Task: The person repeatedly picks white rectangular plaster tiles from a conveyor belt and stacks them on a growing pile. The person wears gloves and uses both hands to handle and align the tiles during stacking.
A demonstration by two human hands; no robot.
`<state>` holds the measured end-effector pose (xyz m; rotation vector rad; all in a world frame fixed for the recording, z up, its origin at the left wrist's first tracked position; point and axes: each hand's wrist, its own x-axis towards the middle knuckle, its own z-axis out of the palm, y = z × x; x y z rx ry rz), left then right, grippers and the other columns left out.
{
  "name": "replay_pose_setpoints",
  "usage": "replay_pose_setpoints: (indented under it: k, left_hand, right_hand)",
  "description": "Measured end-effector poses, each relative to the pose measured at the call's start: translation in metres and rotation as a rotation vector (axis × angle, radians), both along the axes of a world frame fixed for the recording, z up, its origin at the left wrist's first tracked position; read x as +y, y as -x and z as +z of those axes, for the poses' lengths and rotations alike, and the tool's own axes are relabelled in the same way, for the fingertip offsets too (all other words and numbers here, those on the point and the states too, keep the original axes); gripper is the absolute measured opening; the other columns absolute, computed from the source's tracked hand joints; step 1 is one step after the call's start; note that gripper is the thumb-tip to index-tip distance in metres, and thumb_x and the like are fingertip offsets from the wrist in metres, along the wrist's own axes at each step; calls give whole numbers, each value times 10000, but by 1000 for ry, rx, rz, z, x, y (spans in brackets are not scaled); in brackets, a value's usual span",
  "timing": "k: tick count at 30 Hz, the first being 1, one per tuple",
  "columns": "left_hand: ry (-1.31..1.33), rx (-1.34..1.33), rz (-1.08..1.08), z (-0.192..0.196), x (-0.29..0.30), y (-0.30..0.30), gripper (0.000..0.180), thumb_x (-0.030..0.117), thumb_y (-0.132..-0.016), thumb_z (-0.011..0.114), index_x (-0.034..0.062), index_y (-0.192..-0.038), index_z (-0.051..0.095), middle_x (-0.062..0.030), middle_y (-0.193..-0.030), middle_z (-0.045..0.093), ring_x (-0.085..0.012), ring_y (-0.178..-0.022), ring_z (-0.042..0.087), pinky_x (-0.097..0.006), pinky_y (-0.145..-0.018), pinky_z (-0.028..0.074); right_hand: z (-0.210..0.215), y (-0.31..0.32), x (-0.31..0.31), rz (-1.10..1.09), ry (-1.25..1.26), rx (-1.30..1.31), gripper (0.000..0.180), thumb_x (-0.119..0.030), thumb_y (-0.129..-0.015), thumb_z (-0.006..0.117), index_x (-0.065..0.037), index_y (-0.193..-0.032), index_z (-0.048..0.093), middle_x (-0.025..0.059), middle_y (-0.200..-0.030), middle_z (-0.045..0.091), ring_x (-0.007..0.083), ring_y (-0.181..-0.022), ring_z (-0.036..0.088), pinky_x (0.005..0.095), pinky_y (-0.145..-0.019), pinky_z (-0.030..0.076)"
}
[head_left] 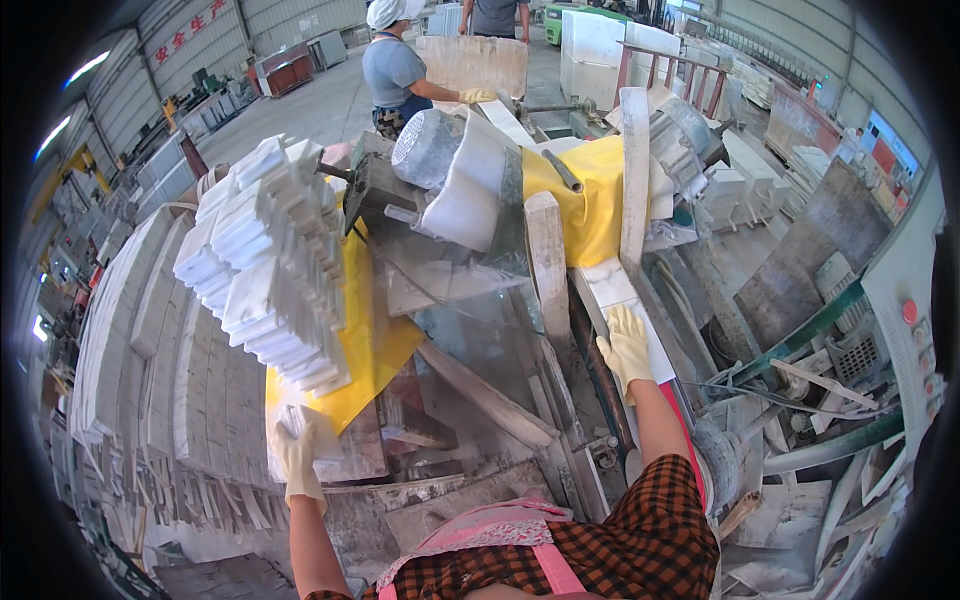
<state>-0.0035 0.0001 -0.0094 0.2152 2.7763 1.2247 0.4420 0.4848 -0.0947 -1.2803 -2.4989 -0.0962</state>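
At the lower left, my left hand point(297, 462) in a pale cream glove grips a small white stone tile point(322, 437) by its edge. That tile sits at the near end of tall stacks of white tiles point(270, 265), which stand on a yellow sheet point(375, 365). My right hand point(627, 347), gloved alike, lies with outstretched fingers on a row of white tiles point(612, 286) along a narrow machine track. Beyond it, a yellow cover point(585, 190) hangs over the track between two upright boards point(545, 250).
Two motors point(428, 150) flank the track. Long stone slabs point(125, 330) are piled at the left. Scrap strips and a green frame point(810, 335) crowd the right, near a control panel point(909, 313) with a red button. A co-worker point(398, 75) stands beyond the machine.
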Motion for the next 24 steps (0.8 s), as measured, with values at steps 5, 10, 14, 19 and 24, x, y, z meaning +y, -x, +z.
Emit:
replay_pose_setpoints:
  k: [5, 10, 14, 19, 24]
  left_hand:
    - [-86, 0, -10, 3, 2, -5, 895, 306, -788, 785, -77, -1500, 402, -274, -1493, 462, -380, -1396, 451, -418, -1144, 377]
    - [-87, 30, 7, -6, -1, -1, 941, 367, -750, 807, -82, -1486, 428, -311, -1493, 464, -423, -1415, 427, -450, -1173, 351]
    - [6, 76, 8, -16, -3, 10, 963, 391, -749, 812, -79, -1494, 421, -311, -1507, 449, -425, -1437, 395, -457, -1192, 325]
    - [104, 58, -26, -15, -4, 15, 981, 402, -750, 816, -73, -1506, 408, -312, -1528, 424, -422, -1453, 374, -455, -1201, 312]
    - [87, 25, -15, -2, 0, 5, 979, 391, -753, 815, -63, -1514, 401, -313, -1527, 423, -421, -1451, 378, -447, -1193, 321]
  right_hand:
    - [0, -7, -8, -11, 8, -28, 758, -401, -921, 625, -15, -1534, 400, 192, -1598, 393, 310, -1513, 320, 473, -1250, 202]
    - [1, -11, -14, -27, 33, -47, 745, -405, -927, 613, -16, -1529, 409, 203, -1601, 388, 316, -1515, 319, 472, -1252, 201]
    - [0, -15, -17, -26, 44, -56, 748, -417, -929, 608, -18, -1529, 410, 205, -1601, 387, 323, -1512, 320, 472, -1253, 202]
    - [-1, -18, -21, -43, 47, -70, 752, -431, -928, 610, -17, -1526, 417, 203, -1601, 389, 323, -1509, 324, 472, -1254, 198]
    - [6, -19, -27, -32, 70, -74, 756, -426, -935, 605, 0, -1528, 406, 207, -1597, 392, 323, -1508, 322, 464, -1257, 188]
